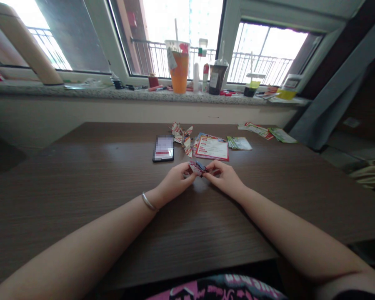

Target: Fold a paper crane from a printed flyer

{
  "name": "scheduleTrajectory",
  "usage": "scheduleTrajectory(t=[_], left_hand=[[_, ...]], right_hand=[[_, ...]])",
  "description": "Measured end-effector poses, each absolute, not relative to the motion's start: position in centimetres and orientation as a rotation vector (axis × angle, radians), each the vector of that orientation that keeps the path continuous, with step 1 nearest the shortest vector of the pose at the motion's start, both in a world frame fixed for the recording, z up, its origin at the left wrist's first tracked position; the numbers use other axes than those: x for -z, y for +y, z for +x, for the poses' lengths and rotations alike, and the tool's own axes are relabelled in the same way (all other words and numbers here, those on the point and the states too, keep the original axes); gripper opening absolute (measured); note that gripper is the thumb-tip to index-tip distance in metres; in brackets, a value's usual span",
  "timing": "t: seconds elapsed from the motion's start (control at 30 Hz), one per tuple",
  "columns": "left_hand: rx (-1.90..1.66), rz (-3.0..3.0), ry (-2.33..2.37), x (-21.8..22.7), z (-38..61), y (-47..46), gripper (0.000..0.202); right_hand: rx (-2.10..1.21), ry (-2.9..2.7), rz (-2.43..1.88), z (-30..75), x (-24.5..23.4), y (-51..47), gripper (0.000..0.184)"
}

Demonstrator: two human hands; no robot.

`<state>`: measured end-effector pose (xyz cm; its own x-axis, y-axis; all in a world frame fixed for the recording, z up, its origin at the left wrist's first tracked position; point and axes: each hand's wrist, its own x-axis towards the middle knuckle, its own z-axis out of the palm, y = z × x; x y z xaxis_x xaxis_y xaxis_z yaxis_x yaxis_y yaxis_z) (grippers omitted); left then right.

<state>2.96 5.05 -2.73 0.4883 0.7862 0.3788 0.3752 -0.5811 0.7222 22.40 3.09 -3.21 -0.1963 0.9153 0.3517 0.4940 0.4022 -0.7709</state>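
Over the middle of the dark wooden table, my left hand (176, 181) and my right hand (224, 178) meet at a small folded paper piece (196, 168) in pink, white and dark blue. Each hand pinches one side of it between thumb and fingers. Its exact shape is too small to make out. Just beyond my hands lie a phone (163, 148) with a lit screen, a patterned folded-paper figure (182, 137) and a red-edged printed sheet (211, 148) on top of other papers.
A small stack of cards (239, 143) and more printed slips (259, 131) lie toward the table's far right. Behind the table, a stone windowsill (112, 95) bears an orange drink cup (178, 68), a dark cup (217, 78) and other small items.
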Motion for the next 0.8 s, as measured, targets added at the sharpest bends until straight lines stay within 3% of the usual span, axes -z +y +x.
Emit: scheduleTrajectory(t=[0.17, 0.5, 0.8], left_hand=[[-0.968, 2.236, 0.930, 2.7, 2.9, 5.1, 0.017], [-0.911, 2.073, 0.792, 3.3, 2.6, 5.6, 0.017], [-0.940, 2.100, 0.882, 3.2, 2.7, 5.6, 0.015]], right_hand=[[-0.618, -1.934, -1.205, 22.2, 2.9, 2.7, 0.011], [-1.053, -1.807, -1.142, 22.8, 3.7, 3.5, 0.019], [-0.977, -1.821, -1.220, 22.5, 3.9, 3.4, 0.019]])
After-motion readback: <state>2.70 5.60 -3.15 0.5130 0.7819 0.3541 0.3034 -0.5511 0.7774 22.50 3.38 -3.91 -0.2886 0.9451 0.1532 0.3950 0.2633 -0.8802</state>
